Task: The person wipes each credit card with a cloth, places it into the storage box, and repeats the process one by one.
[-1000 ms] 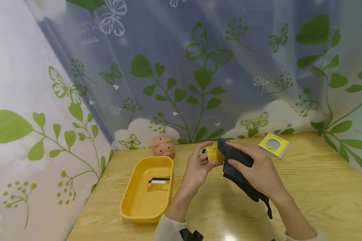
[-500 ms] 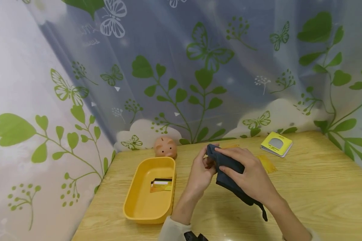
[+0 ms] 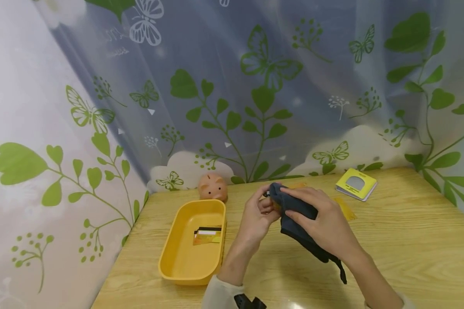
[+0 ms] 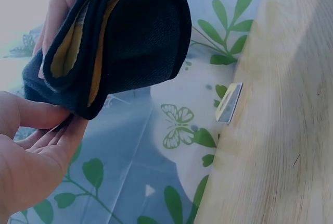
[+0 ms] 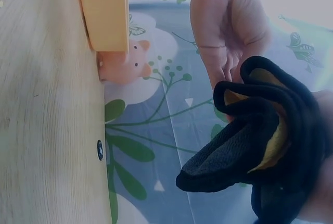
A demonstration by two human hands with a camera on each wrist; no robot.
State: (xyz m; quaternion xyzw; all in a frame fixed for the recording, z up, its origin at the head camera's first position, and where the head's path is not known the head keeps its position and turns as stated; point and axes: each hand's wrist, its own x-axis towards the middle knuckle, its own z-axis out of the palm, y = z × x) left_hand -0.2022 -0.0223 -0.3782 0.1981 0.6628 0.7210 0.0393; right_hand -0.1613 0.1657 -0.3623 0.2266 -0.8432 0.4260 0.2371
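In the head view, my right hand grips a dark navy cloth pouch with a black trim and strap hanging down. My left hand pinches the pouch near its mouth, thumb on one side and fingers on the other. The left wrist view shows the pouch folded in layers, with yellow showing in its openings. In the right wrist view the left hand reaches to the pouch from above. What lies deep inside is hidden.
A yellow tray with cards inside stands left on the wooden table. Behind it sits a pink piggy bank. A yellow booklet lies back right, near a yellow flat piece. A patterned curtain closes the back.
The yellow card between my left fingers and the pouch mouth has slipped almost wholly out of sight into the pouch. Both hands shifted slightly left, uncovering yellow pieces behind the right hand.
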